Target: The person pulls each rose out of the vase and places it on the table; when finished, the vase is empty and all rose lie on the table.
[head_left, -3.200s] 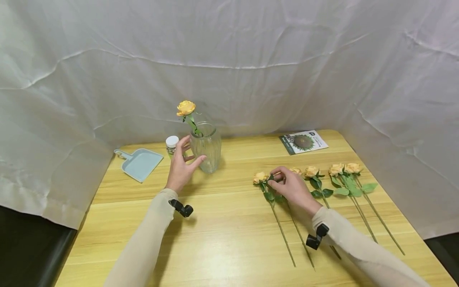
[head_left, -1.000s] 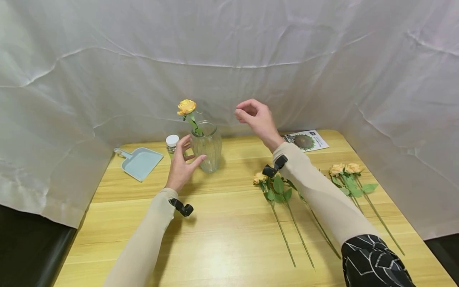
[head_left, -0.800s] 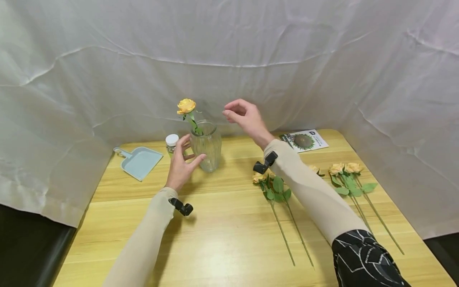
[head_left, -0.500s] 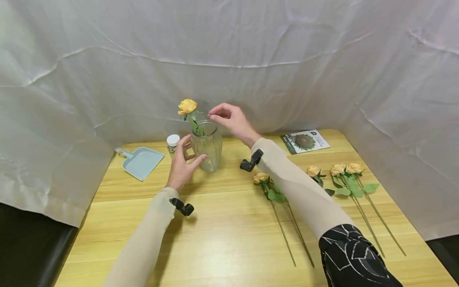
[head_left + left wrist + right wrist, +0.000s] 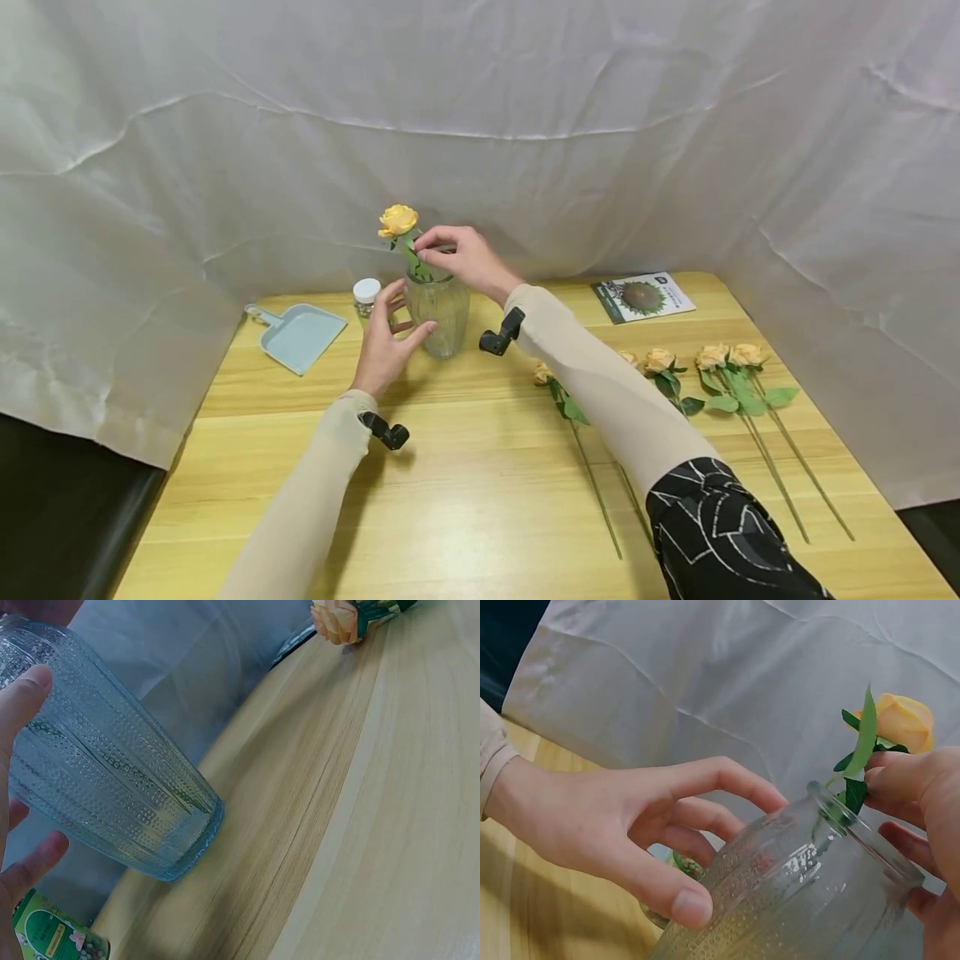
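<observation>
A clear ribbed glass vase [image 5: 448,317] stands upright on the table, with one yellow rose [image 5: 398,221] leaning out over its rim. My left hand [image 5: 386,350] holds the vase's left side, thumb in front and fingers behind; the left wrist view shows the textured glass [image 5: 112,757] between them. Over the vase mouth, my right hand [image 5: 472,262] pinches the rose's stem just under the bloom. In the right wrist view the rose's leaf [image 5: 866,735] sticks up by those fingertips, and its lower stem is blurred behind the glass.
Several yellow roses [image 5: 660,361] lie on the right of the table [image 5: 465,500], partly hidden by my right sleeve. A white-capped bottle [image 5: 367,292] stands just left of the vase. Farther left lies a blue dustpan [image 5: 303,337]. A printed packet [image 5: 643,297] lies at the back right.
My right hand has moved from the roses at right, up and left to the vase mouth, and now pinches the standing rose's stem. The left hand has stayed at the vase.
</observation>
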The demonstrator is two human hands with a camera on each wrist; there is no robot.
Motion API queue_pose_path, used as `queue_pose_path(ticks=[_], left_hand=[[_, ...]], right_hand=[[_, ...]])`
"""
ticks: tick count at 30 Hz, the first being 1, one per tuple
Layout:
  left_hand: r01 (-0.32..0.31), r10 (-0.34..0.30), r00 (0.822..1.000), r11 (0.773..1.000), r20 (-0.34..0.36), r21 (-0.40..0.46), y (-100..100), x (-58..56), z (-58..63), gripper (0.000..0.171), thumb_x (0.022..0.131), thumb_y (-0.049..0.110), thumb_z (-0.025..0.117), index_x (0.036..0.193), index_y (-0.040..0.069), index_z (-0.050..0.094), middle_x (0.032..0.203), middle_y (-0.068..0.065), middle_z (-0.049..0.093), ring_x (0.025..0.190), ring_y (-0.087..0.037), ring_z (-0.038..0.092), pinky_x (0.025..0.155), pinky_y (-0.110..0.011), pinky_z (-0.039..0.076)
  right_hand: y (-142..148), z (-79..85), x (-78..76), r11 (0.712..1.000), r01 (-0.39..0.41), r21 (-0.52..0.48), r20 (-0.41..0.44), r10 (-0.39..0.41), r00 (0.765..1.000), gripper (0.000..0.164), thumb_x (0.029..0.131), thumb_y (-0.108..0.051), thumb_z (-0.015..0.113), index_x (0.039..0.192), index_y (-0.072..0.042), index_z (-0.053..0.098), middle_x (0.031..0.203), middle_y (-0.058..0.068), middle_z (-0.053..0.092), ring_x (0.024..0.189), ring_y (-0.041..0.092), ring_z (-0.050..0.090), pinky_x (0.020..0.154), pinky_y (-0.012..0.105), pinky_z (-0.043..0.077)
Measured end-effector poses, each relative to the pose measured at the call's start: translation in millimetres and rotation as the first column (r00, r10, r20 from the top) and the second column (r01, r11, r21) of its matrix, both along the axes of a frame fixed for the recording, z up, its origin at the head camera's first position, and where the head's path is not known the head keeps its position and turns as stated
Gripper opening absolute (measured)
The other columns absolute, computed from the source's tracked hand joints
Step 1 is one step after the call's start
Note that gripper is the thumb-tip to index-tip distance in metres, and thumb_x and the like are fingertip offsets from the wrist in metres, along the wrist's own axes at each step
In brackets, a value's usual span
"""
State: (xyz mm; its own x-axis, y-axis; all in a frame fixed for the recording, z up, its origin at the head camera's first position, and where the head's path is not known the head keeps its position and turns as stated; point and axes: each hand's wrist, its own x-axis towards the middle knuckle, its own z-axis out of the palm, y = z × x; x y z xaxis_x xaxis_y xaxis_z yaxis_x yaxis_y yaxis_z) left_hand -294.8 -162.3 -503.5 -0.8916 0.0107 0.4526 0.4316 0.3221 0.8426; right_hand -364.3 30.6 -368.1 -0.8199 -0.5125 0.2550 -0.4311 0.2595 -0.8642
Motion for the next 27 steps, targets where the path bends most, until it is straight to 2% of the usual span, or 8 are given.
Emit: queue_pose_path(ticks=[6, 13, 19, 27], left_hand=[[-0.001, 0.001, 1.000, 1.000, -0.002, -0.004, 1.0, 0.2, -0.2, 0.085, 0.096, 0.024, 0.087, 0.165, 0.022, 0.037, 0.166, -0.014, 0.045, 0.148, -0.038, 0.054, 0.109, -0.057, 0.061], [-0.001, 0.001, 1.000, 1.000, -0.001, -0.005, 2.2, 1.1, 1.4, 0.086, 0.096, 0.025, 0.087, 0.165, 0.022, 0.037, 0.165, -0.013, 0.045, 0.148, -0.037, 0.054, 0.109, -0.055, 0.061], [0.001, -0.001, 1.000, 1.000, 0.000, -0.001, 2.6, 0.8, 0.7, 0.085, 0.096, 0.027, 0.087, 0.165, 0.024, 0.038, 0.165, -0.012, 0.046, 0.148, -0.036, 0.054, 0.109, -0.057, 0.061], [-0.002, 0.002, 1.000, 1.000, -0.004, 0.014, 1.4, -0.3, -1.7, 0.084, 0.095, 0.027, 0.088, 0.164, 0.027, 0.040, 0.163, -0.011, 0.048, 0.148, -0.036, 0.054, 0.110, -0.059, 0.060]], right_hand=[[-6.1, 0.7, -1.4, 0.996, 0.027, 0.084, -0.017, -0.026, 1.000, 0.026, 0.110, -0.017, 0.067, 0.132, -0.006, 0.076, 0.140, 0.011, 0.073, 0.130, 0.028, 0.070, 0.108, 0.038, 0.061], [-9.6, 0.5, -1.1, 0.995, 0.055, 0.082, -0.071, -0.050, 0.996, 0.025, 0.110, -0.014, 0.065, 0.131, -0.008, 0.077, 0.136, 0.011, 0.076, 0.130, 0.028, 0.070, 0.111, 0.038, 0.060], [-8.8, 8.1, 2.5, 0.996, 0.084, 0.013, -0.117, -0.082, 0.990, 0.021, 0.110, -0.011, 0.064, 0.125, -0.005, 0.077, 0.130, 0.012, 0.078, 0.124, 0.028, 0.072, 0.106, 0.037, 0.061], [-4.6, 30.1, 8.7, 0.977, 0.102, -0.189, -0.140, -0.129, 0.982, 0.019, 0.108, -0.004, 0.064, 0.123, 0.001, 0.076, 0.128, 0.017, 0.078, 0.120, 0.024, 0.075, 0.100, 0.028, 0.062]])
